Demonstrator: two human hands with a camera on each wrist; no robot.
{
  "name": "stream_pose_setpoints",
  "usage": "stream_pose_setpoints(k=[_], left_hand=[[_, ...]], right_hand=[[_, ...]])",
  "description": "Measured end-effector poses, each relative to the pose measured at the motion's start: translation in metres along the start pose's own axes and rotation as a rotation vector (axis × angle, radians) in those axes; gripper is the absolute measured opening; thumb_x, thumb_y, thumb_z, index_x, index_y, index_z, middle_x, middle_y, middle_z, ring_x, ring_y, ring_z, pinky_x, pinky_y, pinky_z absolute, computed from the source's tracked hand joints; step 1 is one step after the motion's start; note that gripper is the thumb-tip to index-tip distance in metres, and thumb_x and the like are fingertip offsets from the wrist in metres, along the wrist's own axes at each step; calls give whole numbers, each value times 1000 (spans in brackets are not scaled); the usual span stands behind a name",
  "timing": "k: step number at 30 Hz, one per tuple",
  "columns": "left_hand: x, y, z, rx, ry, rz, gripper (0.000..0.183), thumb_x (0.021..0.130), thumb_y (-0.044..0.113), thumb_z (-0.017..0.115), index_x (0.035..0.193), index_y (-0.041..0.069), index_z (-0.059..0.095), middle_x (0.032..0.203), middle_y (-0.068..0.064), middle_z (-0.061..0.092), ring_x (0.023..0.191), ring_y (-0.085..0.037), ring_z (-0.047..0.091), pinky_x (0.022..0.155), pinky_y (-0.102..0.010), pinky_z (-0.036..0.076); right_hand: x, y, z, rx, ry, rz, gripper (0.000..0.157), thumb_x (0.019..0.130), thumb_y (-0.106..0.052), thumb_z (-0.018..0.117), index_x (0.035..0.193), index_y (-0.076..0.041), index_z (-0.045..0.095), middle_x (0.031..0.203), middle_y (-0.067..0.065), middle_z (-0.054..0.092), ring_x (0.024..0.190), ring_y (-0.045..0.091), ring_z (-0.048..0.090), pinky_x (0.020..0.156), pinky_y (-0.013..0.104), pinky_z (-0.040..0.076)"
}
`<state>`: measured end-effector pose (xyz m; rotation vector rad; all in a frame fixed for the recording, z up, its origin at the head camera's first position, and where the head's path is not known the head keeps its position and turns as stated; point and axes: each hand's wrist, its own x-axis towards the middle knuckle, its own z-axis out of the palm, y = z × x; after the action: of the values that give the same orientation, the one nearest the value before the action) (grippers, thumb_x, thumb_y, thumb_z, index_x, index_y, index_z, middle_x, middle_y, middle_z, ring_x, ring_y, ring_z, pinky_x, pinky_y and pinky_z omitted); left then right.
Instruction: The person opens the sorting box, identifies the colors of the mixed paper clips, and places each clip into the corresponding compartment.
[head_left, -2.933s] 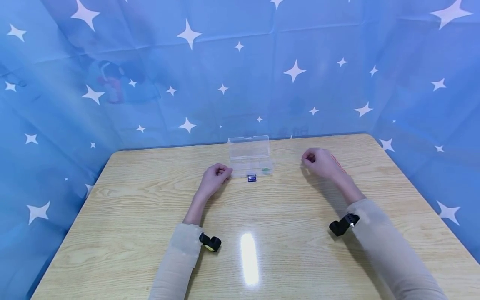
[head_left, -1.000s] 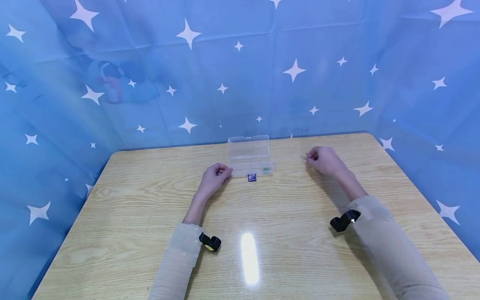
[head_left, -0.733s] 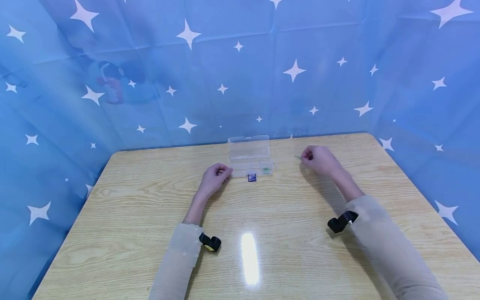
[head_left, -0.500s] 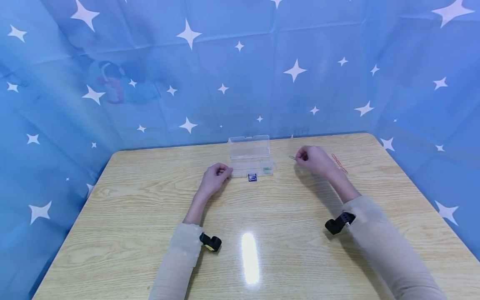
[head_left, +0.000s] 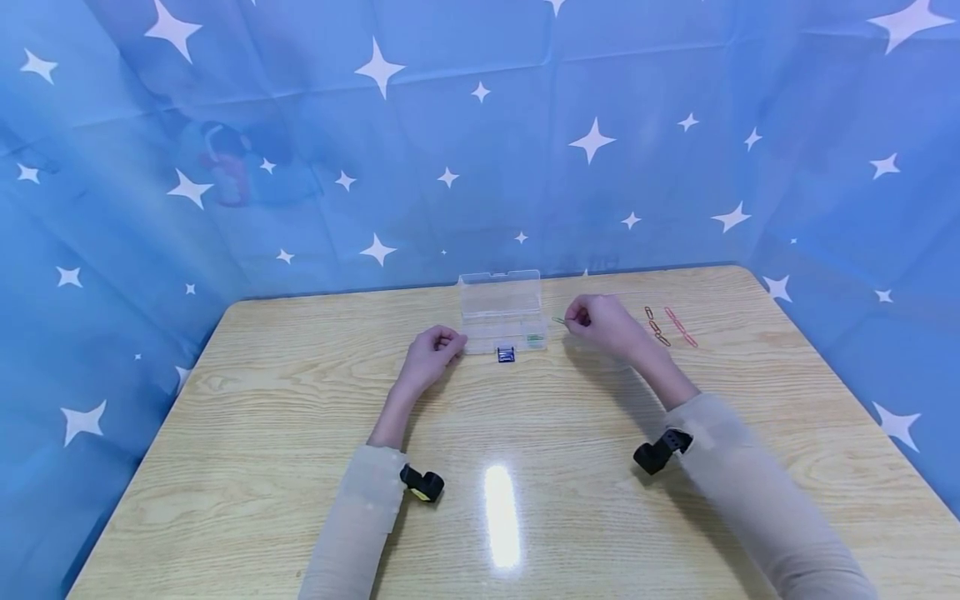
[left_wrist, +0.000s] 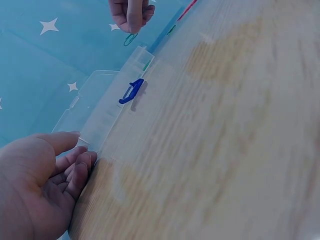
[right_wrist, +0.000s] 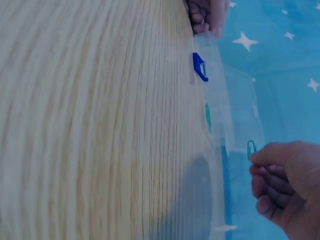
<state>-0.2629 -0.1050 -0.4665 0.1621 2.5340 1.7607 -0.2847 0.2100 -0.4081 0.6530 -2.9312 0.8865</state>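
Observation:
A clear plastic box point(head_left: 500, 296) stands with its lid raised near the table's back edge. On its front is a blue latch point(head_left: 506, 355), and a green paper clip point(head_left: 535, 338) shows in its right end. At the box's left end, my left hand point(head_left: 429, 358) holds the corner between thumb and curled fingers. Just right of the box, my right hand point(head_left: 609, 325) pinches another green paper clip point(right_wrist: 251, 149) between thumb and index finger. This clip points toward the box and is held above the table; its near end is hidden by the fingertips.
To the right of my right hand, orange-brown paper clips point(head_left: 654, 327) and pink-red paper clips point(head_left: 680, 327) lie in slanting rows on the wooden table point(head_left: 300, 467). A blue star-patterned curtain point(head_left: 420, 150) hangs behind the back edge.
My right hand has moved left toward the box with the green paper clip, uncovering the orange-brown and pink-red clips. My left hand stays at the box's left end.

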Motion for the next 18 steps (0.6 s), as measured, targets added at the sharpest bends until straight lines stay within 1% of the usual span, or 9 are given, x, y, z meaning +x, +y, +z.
stream_pose_setpoints(k=[5,10,18], left_hand=[[0,0,-1,-3,-3,10,22,102,24,64,104,2,66,89,-8,65,79,-18,62,71,-28,51],[0,1,-1,-1,-7,14,22,102,23,63,105,1,67,90,-9,65,79,-19,62,72,-27,50],[-1,0,-1,-19,-6,22,22,102,23,64,106,1,67,93,-13,66,83,-25,64,75,-30,51]], right_hand=[[3,-7,7,-7,-10,-25,8,95,-3,62,97,2,68,86,9,67,76,20,63,72,35,53],[9,-12,13,8,-25,-46,8,93,-2,63,96,3,68,85,10,68,76,19,62,71,34,54],[12,-19,21,37,-67,-23,7,94,-1,62,97,2,67,87,9,67,76,19,62,71,33,54]])
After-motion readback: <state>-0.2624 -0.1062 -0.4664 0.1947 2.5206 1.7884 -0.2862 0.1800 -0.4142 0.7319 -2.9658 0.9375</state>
